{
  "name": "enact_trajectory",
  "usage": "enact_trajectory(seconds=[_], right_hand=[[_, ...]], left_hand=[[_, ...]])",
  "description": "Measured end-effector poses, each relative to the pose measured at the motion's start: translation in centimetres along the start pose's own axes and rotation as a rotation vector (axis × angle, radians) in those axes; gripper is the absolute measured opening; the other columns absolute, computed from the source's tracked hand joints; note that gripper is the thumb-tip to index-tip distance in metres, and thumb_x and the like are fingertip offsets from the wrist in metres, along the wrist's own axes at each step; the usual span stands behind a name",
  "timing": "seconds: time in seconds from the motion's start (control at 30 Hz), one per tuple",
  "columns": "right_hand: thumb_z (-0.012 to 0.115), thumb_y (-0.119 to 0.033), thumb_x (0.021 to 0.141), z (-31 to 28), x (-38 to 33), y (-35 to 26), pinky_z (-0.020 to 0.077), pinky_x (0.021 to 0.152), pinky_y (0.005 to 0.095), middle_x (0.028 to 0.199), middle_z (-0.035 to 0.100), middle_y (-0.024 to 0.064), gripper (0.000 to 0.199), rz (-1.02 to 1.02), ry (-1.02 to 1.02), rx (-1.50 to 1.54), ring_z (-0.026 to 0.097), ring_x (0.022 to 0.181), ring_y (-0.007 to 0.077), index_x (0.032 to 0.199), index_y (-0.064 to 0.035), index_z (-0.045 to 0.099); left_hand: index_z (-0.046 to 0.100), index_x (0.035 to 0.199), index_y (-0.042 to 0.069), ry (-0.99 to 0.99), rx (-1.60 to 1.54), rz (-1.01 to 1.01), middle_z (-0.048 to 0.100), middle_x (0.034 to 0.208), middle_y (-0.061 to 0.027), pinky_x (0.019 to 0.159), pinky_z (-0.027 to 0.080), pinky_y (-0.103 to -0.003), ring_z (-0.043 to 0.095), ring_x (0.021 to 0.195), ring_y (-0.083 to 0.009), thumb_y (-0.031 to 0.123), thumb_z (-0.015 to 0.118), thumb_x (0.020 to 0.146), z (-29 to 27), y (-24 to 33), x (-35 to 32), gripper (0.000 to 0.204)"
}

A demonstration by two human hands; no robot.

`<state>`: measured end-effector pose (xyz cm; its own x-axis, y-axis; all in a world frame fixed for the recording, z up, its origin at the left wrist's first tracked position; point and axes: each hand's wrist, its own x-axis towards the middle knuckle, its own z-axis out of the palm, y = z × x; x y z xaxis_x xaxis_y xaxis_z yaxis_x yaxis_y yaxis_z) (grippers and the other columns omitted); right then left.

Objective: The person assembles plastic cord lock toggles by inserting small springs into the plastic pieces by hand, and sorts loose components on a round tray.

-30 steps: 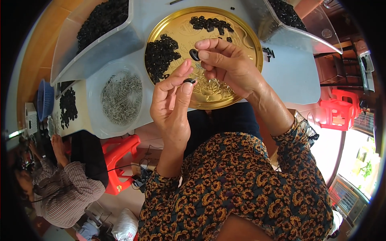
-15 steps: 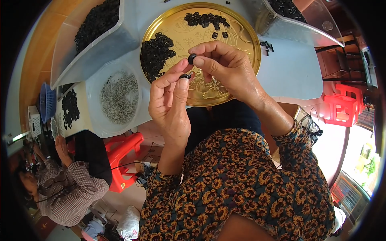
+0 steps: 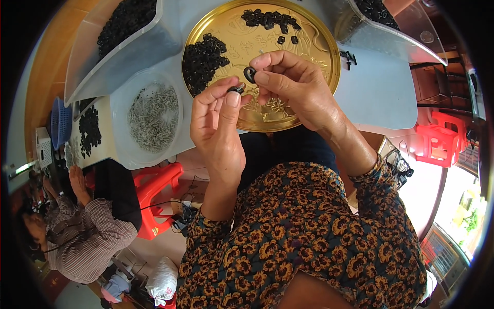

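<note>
My left hand pinches a small black part between thumb and fingertips, and a bit of metal shows at its upper end. Close beside it, my right hand grips a black ring-like plastic piece, its hole facing partly up. A small gap separates the two pieces. Both hands are above a round gold tray. On the tray lie a heap of black plastic parts at the left and a looser group of black parts at the far side.
A clear bowl of small metal pieces stands left of the tray. Clear bins of black parts flank it. Several black pieces lie right of the tray. A co-worker sits at the left by a red stool.
My right hand has drawn slightly away from the left, and the black ring-like piece has turned so its hole shows. The part in my left hand has tilted, showing more metal.
</note>
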<state>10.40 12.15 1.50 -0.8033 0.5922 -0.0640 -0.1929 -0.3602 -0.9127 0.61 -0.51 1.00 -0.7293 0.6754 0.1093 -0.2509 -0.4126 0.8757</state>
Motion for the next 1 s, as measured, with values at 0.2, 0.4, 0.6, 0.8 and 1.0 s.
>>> enact_trajectory(seconds=[0.2, 0.4, 0.6, 0.8, 1.0], right_hand=[[0.067, -0.008, 0.095, 0.15, -0.56, 0.23, 0.0538, 0.073, 0.0242, 0.102, 0.067, 0.0051, 0.024, 0.016, -0.032, 0.123, 0.063, 0.079, 0.0099, 0.116, 0.0016, 0.063], [0.065, -0.006, 0.095, 0.41, -0.7, 0.58, 0.0549, 0.074, 0.0266, 0.105, 0.066, 0.006, 0.023, -0.067, -0.042, 0.06, 0.064, 0.081, 0.0129, 0.118, -0.0012, 0.063], [0.066, -0.006, 0.095, 0.68, -0.85, 0.6, 0.0538, 0.081, 0.0236, 0.107, 0.068, 0.0033, 0.021, -0.138, -0.016, -0.083, 0.064, 0.093, 0.0079, 0.115, 0.0015, 0.063], [0.065, -0.006, 0.096, 0.98, -0.9, 0.86, 0.0523, 0.088, 0.0233, 0.105, 0.068, 0.0029, 0.02, -0.195, 0.046, -0.18, 0.064, 0.099, 0.0074, 0.114, 0.0015, 0.063], [0.065, -0.007, 0.096, 1.08, -1.13, 0.35, 0.0544, 0.085, 0.024, 0.101, 0.07, 0.0039, 0.019, -0.121, 0.043, -0.281, 0.066, 0.097, 0.0085, 0.113, 0.0011, 0.063]], left_hand=[[0.058, 0.111, 0.0, -0.032, -0.103, -0.077, 0.066, 0.101, -0.009, 0.084, 0.053, -0.03, 0.065, 0.089, -0.0164, 0.003, 0.063, 0.096, -0.51, -0.09, 0.09, 0.016], [0.059, 0.109, -0.001, -0.038, -0.065, -0.08, 0.066, 0.099, -0.0088, 0.081, 0.054, -0.029, 0.065, 0.086, -0.0161, 0.004, 0.064, 0.096, -0.53, -0.23, 0.14, 0.015], [0.059, 0.109, -0.001, 0.007, -0.025, -0.101, 0.066, 0.097, -0.0081, 0.078, 0.055, -0.03, 0.065, 0.084, -0.016, 0.005, 0.065, 0.095, -0.3, 0.02, 0.19, 0.015], [0.06, 0.106, -0.001, 0.023, 0.019, -0.117, 0.066, 0.094, -0.0074, 0.076, 0.055, -0.029, 0.064, 0.081, -0.0147, 0.005, 0.065, 0.095, -0.29, -0.05, 0.34, 0.013], [0.061, 0.105, 0.0, -0.003, 0.032, -0.135, 0.067, 0.095, -0.0078, 0.073, 0.054, -0.026, 0.065, 0.08, -0.0136, 0.007, 0.067, 0.095, -0.42, -0.21, 0.37, 0.014]])
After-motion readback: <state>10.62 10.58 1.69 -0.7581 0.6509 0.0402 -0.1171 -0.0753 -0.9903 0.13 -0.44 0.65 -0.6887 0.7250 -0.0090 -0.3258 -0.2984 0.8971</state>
